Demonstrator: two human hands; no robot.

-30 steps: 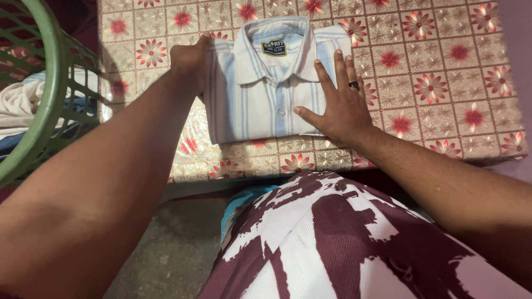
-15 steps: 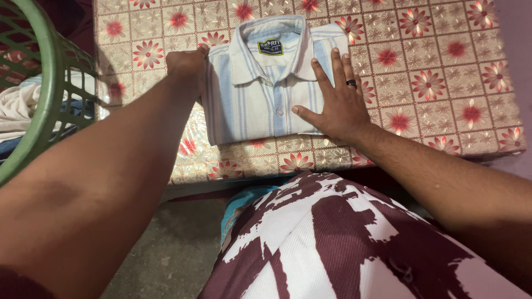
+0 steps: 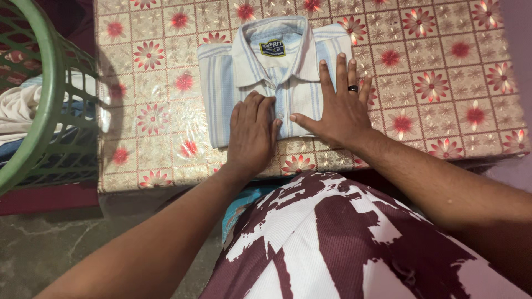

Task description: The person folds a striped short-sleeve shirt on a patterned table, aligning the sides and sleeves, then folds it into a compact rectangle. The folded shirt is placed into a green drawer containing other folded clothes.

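Both hands, left hand [image 3: 252, 133] and right hand [image 3: 339, 108], are pressing flat, fingers released, smoothing the folded striped shirt [image 3: 266, 72]; lifting it needs gripping its edges.

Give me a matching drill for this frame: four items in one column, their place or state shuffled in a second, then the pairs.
1. left hand
2. right hand
3. folded shirt
4. green basket

a. far left, clothes inside
b. flat on the shirt's lower middle, beside the button placket
c. flat on the shirt's right side, dark ring on one finger
d. collar up on the floral tablecloth

Pairs: 1-b, 2-c, 3-d, 4-a
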